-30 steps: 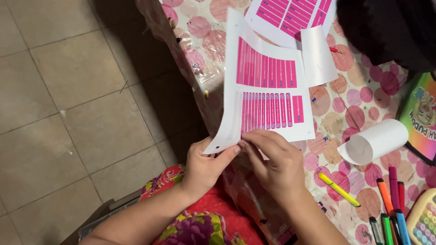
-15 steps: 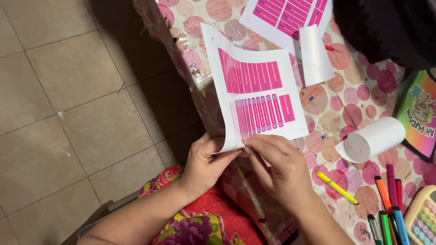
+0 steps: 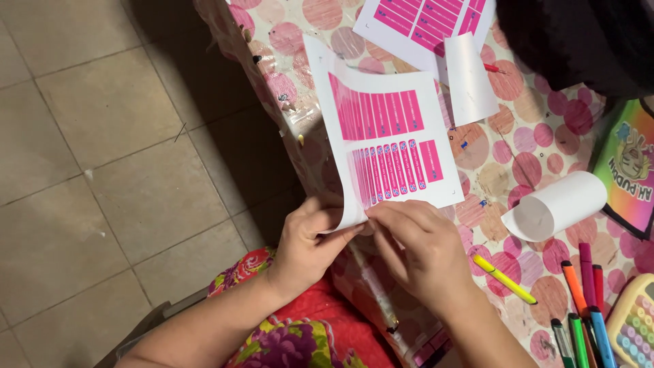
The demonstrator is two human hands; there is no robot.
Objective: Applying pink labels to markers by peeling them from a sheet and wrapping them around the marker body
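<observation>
A white sheet of pink label stickers (image 3: 388,146) curls up over the table's near edge. My left hand (image 3: 310,242) pinches its lower left corner from beneath. My right hand (image 3: 415,249) rests its fingertips on the sheet's bottom edge, right beside the left thumb, picking at one pink strip. A second sticker sheet (image 3: 426,20) lies flat at the far side of the table.
The table carries a pink-dotted cloth (image 3: 518,146). On it lie a rolled white paper (image 3: 555,204), a curled white backing strip (image 3: 470,78), a yellow marker (image 3: 504,278), several coloured pens (image 3: 582,310), a colourful book (image 3: 630,170) and a toy calculator (image 3: 637,330). Tiled floor (image 3: 102,170) is at left.
The sticker sheet has swung left and bent more steeply upward. Both hands stay at its bottom edge, fingers working closer together.
</observation>
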